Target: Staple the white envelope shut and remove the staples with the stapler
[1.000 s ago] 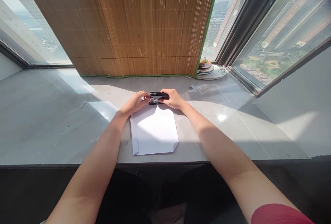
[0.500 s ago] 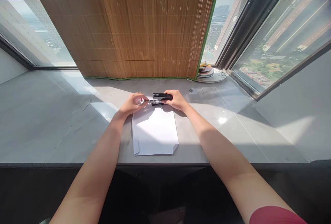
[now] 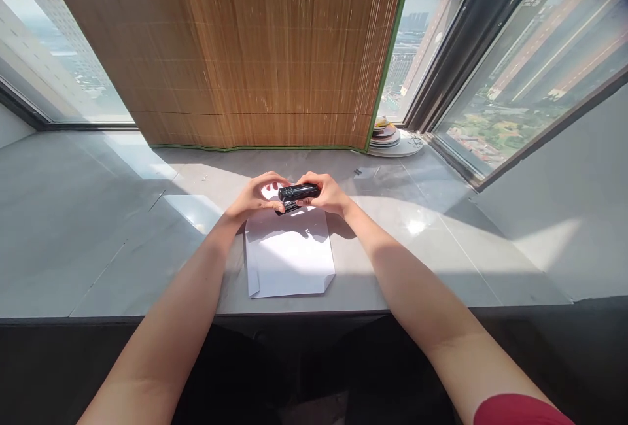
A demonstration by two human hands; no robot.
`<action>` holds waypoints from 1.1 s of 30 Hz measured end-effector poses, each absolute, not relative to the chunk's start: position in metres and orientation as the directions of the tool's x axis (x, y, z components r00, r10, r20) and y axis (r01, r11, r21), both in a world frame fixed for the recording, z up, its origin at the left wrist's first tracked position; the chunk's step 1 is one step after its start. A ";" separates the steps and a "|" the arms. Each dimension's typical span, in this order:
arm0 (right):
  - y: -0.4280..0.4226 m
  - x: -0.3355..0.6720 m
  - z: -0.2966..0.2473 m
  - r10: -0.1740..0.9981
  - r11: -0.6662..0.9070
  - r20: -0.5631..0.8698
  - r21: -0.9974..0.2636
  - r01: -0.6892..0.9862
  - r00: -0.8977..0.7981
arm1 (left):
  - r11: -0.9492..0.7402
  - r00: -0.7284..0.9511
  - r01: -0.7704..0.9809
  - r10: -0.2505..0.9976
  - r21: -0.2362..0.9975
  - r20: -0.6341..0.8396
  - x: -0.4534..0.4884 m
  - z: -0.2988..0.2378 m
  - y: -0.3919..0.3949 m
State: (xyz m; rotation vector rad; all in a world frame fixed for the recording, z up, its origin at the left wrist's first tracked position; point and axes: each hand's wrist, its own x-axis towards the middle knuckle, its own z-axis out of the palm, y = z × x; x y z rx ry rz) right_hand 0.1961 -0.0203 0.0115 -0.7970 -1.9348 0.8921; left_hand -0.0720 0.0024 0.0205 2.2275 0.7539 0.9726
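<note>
A black stapler [image 3: 297, 193] is lifted a little above the far edge of a stack of white paper [image 3: 289, 255] that lies on the grey stone ledge [image 3: 98, 235]. My right hand [image 3: 328, 193] is wrapped round the stapler's right end. My left hand [image 3: 256, 196] pinches its left end with curled fingers. Both hands hover just over the paper's top edge. The paper's near right corner is folded or cut off.
A bamboo blind [image 3: 255, 52] hangs behind the ledge. A pile of plates [image 3: 390, 138] stands at the back right by the window frame [image 3: 461, 85]. A small dark object [image 3: 360, 170] lies right of my hands. The ledge's front edge runs below the paper.
The stapler has come up off the paper's top edge and tilted. My left hand has moved in from the paper to grip the stapler's left end.
</note>
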 end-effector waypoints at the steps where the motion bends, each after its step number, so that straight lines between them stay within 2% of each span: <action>1: -0.021 0.196 0.012 0.793 0.544 0.424 -0.816 0.195 -0.438 | -0.671 0.573 0.254 0.684 0.696 0.451 -0.072 0.020 0.002; 5: -0.020 0.196 0.010 0.845 0.497 0.431 -0.851 0.167 -0.317 | -0.626 0.544 0.182 0.707 0.758 0.453 -0.069 0.018 0.002; 7: -0.017 0.200 0.008 0.881 0.466 0.440 -0.869 0.167 -0.173 | -0.585 0.470 0.255 0.771 0.770 0.430 -0.066 0.014 0.003; 9: -0.011 0.209 0.007 0.890 0.443 0.456 -0.868 0.225 0.007 | -0.584 0.432 0.424 0.802 0.692 0.412 -0.064 0.008 0.004; 11: -0.004 0.223 0.005 0.868 0.390 0.465 -0.855 0.342 0.174 | -0.601 0.469 0.571 0.798 0.559 0.379 -0.062 0.002 0.007; 13: 0.002 0.237 0.004 0.842 0.294 0.457 -0.835 0.465 0.287 | -0.601 0.500 0.654 0.799 0.460 0.333 -0.062 -0.004 0.009; 15: 0.006 0.248 0.002 0.828 0.197 0.441 -0.807 0.557 0.346 | -0.575 0.492 0.706 0.818 0.414 0.298 -0.062 -0.006 0.010; 20: 0.004 0.255 -0.001 0.846 0.129 0.434 -0.729 0.672 0.308 | -0.539 0.435 0.722 0.841 0.433 0.321 -0.061 -0.004 0.010; 25: -0.002 0.243 0.005 0.885 0.130 0.430 -0.599 0.790 0.180 | -0.572 0.409 0.629 0.820 0.526 0.401 -0.061 -0.003 0.013; 28: -0.003 0.237 0.010 0.887 0.166 0.451 -0.509 0.844 0.097 | -0.608 0.398 0.566 0.793 0.557 0.462 -0.062 -0.003 0.013; 33: -0.005 0.238 0.009 0.890 0.288 0.454 -0.512 0.809 -0.030 | -0.602 0.344 0.565 0.794 0.564 0.502 -0.062 0.001 0.011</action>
